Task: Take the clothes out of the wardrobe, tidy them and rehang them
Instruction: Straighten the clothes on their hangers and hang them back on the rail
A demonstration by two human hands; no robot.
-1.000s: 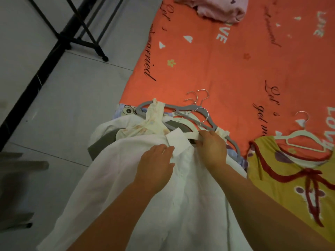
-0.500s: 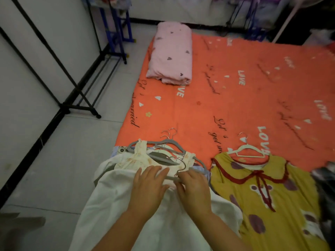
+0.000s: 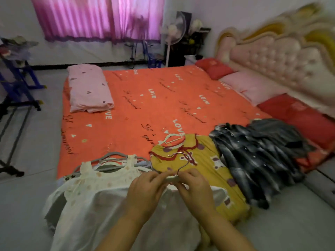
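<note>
Left hand: your left hand (image 3: pixel 145 192) is at 6 o'clock in the view, fingers curled together and pinching the left end of the hanger (image 3: pixel 172 178).
Right hand: your right hand (image 3: pixel 195 189) is just beside it at 5 o'clock, with its fingers and thumb clamped on the right end of the same bar.
Hanger: a pale, slim bar with a thin metal hook that curves up towards 12 o'clock. It is held over the neck edge of the white shirt (image 3: pixel 108 214). You cannot tell whether it is inside the collar.
White shirt: thin, soft, slightly sheer cloth that spreads from the bed's near edge down over the floor (image 3: pixel 27 142) towards 7 o'clock.
Cream top: the cream top (image 3: pixel 101 180) is crinkled, with faint round spots and narrow straps. It lies at 9 o'clock of your hands, partly under the shirt.
Grey hangers: the grey hangers (image 3: pixel 112 158) are a flat, matte, overlapping stack at the cream top's shoulders.
Yellow dress: the yellow dress (image 3: pixel 213 171) is smooth printed cotton with a red-piped collar and bow, at 1 o'clock of your hands. A white hanger (image 3: pixel 172 139) of curved plastic lies at its neck.
Plaid shirt: the plaid shirt (image 3: pixel 257 156) is dark, checked and rumpled, touching the dress at 3 o'clock.
Bedsheet: the bedsheet (image 3: pixel 145 105) is orange and flat, printed with script and small hearts.
Quilt: the quilt (image 3: pixel 88 89) is pink and folded into a soft oblong at 10 o'clock.
Headboard: the headboard (image 3: pixel 282 57) is tufted, buttoned and scalloped, at 2 o'clock.
Curtain: the curtain (image 3: pixel 99 17) is pink and pleated, at 11 o'clock.
</note>
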